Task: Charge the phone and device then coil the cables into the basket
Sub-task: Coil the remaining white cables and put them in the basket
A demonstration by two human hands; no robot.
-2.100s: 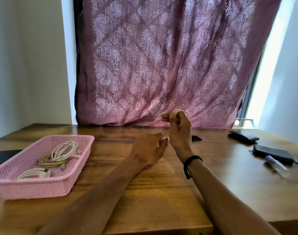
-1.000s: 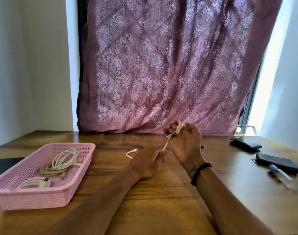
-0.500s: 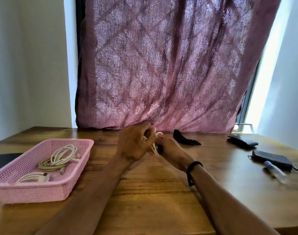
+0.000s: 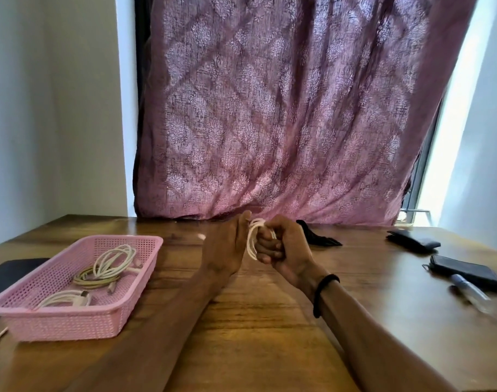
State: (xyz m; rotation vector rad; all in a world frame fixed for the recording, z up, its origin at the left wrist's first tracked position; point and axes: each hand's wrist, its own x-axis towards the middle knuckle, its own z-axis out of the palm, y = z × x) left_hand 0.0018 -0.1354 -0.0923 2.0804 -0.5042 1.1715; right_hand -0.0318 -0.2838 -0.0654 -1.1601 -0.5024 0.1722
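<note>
The right hand (image 4: 286, 247) is curling its fingers tightly around a white cable (image 4: 253, 239) wound in loops, held just above the wooden table (image 4: 255, 335). The left hand (image 4: 224, 247) is pressing against those loops, fingers raised; whether it is pinching the cable cannot be told. To the left, a pink basket (image 4: 72, 315) is holding two coiled cables (image 4: 106, 267). No readable writing is showing anywhere.
</note>
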